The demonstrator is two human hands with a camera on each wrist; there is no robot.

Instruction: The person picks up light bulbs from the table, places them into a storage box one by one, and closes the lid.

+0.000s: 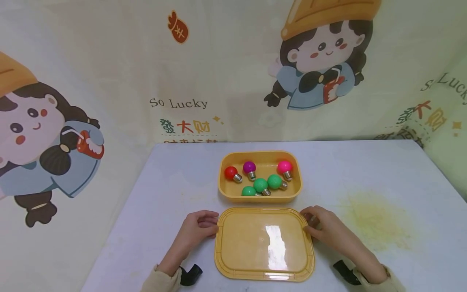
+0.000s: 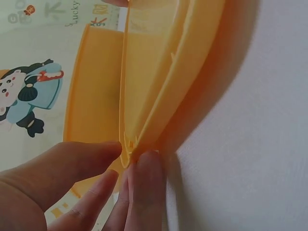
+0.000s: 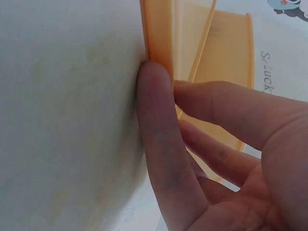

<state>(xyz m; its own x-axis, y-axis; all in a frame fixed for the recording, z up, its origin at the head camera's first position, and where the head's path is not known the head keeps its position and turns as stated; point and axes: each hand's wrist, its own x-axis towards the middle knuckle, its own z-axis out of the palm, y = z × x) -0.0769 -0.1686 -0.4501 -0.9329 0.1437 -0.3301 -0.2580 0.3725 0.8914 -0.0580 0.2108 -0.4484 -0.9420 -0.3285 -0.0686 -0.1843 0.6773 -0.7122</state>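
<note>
A flat yellow plastic lid (image 1: pixel 248 243) lies in front of a yellow box (image 1: pixel 260 200). At its left edge my left hand (image 1: pixel 198 229) pinches the rim (image 2: pixel 192 53), thumb on one side and fingers on the other. On the opposite edge my right hand (image 1: pixel 326 227) pinches the lid's rim (image 3: pixel 160 33) between thumb and fingers. Inside the box are toy light bulbs with metallic screw bases: a red one (image 1: pixel 230 172), a purple one (image 1: pixel 249 167), a pink one (image 1: pixel 284 166) and three green ones (image 1: pixel 260 185).
Both hands work over a white tabletop (image 1: pixel 182 174) with a yellowish stain (image 1: pixel 377 221) on its right side. Behind the table hangs a cream cloth (image 1: pixel 233 61) printed with cartoon figures and lettering. Black straps (image 1: pixel 191 275) sit at the wrists.
</note>
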